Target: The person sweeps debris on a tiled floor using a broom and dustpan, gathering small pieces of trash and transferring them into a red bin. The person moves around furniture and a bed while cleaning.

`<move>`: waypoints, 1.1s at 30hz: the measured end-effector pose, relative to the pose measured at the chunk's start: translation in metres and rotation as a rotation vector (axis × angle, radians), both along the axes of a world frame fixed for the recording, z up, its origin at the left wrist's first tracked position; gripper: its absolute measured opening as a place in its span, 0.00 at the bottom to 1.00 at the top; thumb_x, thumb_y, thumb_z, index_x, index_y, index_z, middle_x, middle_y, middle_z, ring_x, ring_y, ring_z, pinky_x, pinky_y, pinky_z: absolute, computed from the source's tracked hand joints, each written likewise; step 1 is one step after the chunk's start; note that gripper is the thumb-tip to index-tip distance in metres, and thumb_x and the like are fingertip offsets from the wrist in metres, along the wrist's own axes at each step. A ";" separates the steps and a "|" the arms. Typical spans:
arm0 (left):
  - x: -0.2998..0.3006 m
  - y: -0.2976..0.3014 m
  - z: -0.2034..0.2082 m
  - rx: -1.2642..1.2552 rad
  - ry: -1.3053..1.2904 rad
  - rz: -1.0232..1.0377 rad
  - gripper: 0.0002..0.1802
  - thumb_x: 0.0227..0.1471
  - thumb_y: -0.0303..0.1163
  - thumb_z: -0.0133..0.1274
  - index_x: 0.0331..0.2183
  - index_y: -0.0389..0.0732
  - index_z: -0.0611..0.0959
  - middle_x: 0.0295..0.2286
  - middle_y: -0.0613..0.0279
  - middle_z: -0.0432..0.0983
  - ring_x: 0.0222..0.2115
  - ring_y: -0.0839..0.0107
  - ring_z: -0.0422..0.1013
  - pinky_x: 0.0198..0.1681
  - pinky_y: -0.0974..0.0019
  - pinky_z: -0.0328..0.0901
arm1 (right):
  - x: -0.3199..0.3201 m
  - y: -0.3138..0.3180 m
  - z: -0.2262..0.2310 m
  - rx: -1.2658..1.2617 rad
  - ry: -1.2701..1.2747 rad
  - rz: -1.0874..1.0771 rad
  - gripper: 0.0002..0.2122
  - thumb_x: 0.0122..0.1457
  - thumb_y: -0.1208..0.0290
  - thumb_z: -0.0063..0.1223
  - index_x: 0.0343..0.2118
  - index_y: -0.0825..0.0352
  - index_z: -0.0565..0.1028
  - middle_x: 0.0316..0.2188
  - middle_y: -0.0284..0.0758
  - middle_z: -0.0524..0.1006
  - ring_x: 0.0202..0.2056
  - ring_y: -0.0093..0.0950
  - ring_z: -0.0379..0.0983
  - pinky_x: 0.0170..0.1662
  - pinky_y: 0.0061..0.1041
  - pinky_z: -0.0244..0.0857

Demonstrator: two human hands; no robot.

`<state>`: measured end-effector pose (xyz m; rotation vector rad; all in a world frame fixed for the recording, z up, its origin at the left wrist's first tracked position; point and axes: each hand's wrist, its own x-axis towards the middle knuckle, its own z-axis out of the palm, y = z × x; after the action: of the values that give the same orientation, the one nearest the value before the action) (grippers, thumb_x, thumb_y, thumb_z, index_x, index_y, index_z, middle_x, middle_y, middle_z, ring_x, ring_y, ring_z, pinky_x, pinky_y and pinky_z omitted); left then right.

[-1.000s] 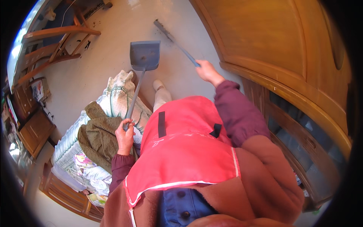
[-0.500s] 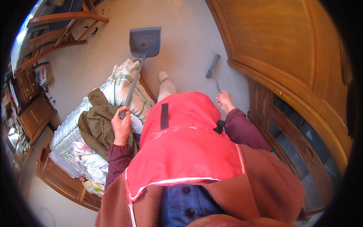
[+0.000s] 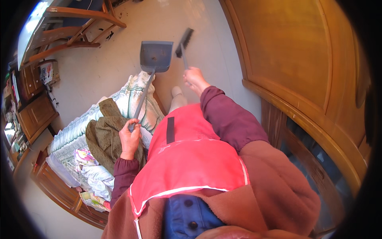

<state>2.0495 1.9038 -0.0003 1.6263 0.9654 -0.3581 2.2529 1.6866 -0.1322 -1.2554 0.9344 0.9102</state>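
My left hand (image 3: 130, 139) is closed round the long grey handle of a dustpan (image 3: 156, 55). The pan lies out ahead on the pale floor, with small bits of dirt in it. In my right hand (image 3: 195, 79), the fingers wrap the handle of a grey broom (image 3: 184, 42). Its bristle head is just to the right of the dustpan, apart from it, and slightly blurred. Whether the bristles touch the floor I cannot tell.
A wooden bench (image 3: 59, 187) with a quilted cover (image 3: 137, 89), a brown-green garment (image 3: 109, 131) and other cloths stands at my left. A wooden chair (image 3: 79, 14) is at the far left. A large wooden cabinet (image 3: 286, 47) runs along the right. Dark specks dot the floor near the chair.
My right arm has swung forward and left, bringing the broom from near the cabinet to beside the dustpan. The left hand keeps its grip on the dustpan handle, and the whole view has shifted slightly.
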 end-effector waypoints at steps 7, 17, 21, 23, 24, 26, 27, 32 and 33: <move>0.008 0.010 0.001 0.024 0.009 0.038 0.05 0.48 0.23 0.49 0.31 0.37 0.78 0.19 0.71 0.70 0.15 0.85 0.63 0.17 0.79 0.58 | 0.052 0.020 0.000 0.059 -0.100 0.100 0.24 0.51 0.81 0.40 0.55 0.66 0.59 0.21 0.30 0.66 0.17 0.17 0.58 0.16 0.17 0.51; 0.031 0.002 -0.007 0.066 0.003 0.058 0.09 0.47 0.23 0.46 0.33 0.36 0.77 0.24 0.61 0.74 0.16 0.81 0.65 0.17 0.76 0.61 | 0.089 -0.130 0.054 -0.279 -0.200 0.276 0.26 0.52 0.79 0.39 0.57 0.67 0.57 0.17 0.33 0.68 0.12 0.19 0.58 0.11 0.20 0.48; 0.066 -0.013 -0.001 0.036 0.026 0.121 0.08 0.47 0.23 0.45 0.33 0.36 0.77 0.24 0.59 0.74 0.16 0.81 0.65 0.17 0.76 0.61 | 0.147 -0.174 0.021 -0.596 -0.222 0.502 0.25 0.52 0.77 0.39 0.57 0.67 0.59 0.22 0.37 0.73 0.16 0.24 0.66 0.15 0.26 0.58; 0.080 -0.026 -0.001 0.065 0.045 0.162 0.08 0.48 0.22 0.45 0.33 0.36 0.77 0.24 0.60 0.74 0.16 0.80 0.65 0.17 0.76 0.62 | 0.179 -0.181 -0.017 -0.658 -0.222 0.552 0.24 0.52 0.77 0.38 0.55 0.69 0.60 0.27 0.43 0.74 0.19 0.29 0.68 0.20 0.29 0.62; 0.086 -0.035 0.000 0.043 0.045 0.259 0.07 0.46 0.22 0.49 0.31 0.37 0.78 0.20 0.66 0.72 0.14 0.82 0.64 0.16 0.75 0.62 | 0.200 -0.166 -0.009 -0.612 -0.159 0.584 0.24 0.52 0.77 0.38 0.55 0.71 0.60 0.27 0.45 0.73 0.19 0.30 0.68 0.20 0.30 0.61; 0.097 -0.046 0.000 0.054 0.048 0.296 0.07 0.46 0.22 0.49 0.32 0.37 0.78 0.21 0.65 0.73 0.14 0.82 0.64 0.16 0.75 0.62 | 0.234 -0.140 -0.018 -0.490 -0.121 0.554 0.24 0.52 0.78 0.37 0.54 0.73 0.59 0.26 0.45 0.72 0.18 0.30 0.67 0.19 0.30 0.59; 0.104 -0.054 0.000 0.056 0.049 0.316 0.08 0.46 0.22 0.48 0.32 0.37 0.78 0.22 0.64 0.73 0.14 0.82 0.64 0.17 0.75 0.62 | 0.246 -0.133 -0.034 -0.413 -0.145 0.498 0.23 0.52 0.78 0.36 0.54 0.74 0.58 0.25 0.44 0.72 0.18 0.29 0.66 0.18 0.30 0.57; 0.139 -0.084 0.000 0.060 0.069 0.401 0.08 0.48 0.22 0.47 0.33 0.38 0.77 0.26 0.62 0.74 0.21 0.80 0.68 0.17 0.77 0.63 | 0.313 -0.094 -0.005 -0.227 -0.080 0.412 0.27 0.51 0.81 0.37 0.57 0.71 0.55 0.19 0.34 0.66 0.14 0.22 0.57 0.15 0.24 0.49; 0.145 -0.089 0.002 0.044 0.076 0.431 0.08 0.49 0.22 0.47 0.33 0.38 0.77 0.26 0.63 0.74 0.21 0.80 0.67 0.17 0.77 0.63 | 0.324 -0.093 0.009 -0.214 -0.081 0.442 0.27 0.51 0.81 0.37 0.58 0.70 0.54 0.19 0.34 0.66 0.14 0.21 0.56 0.15 0.23 0.48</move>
<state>2.1945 1.8145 0.0014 1.4034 1.3547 -0.1039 2.5769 1.5938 -0.1237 -1.7121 0.7129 1.1111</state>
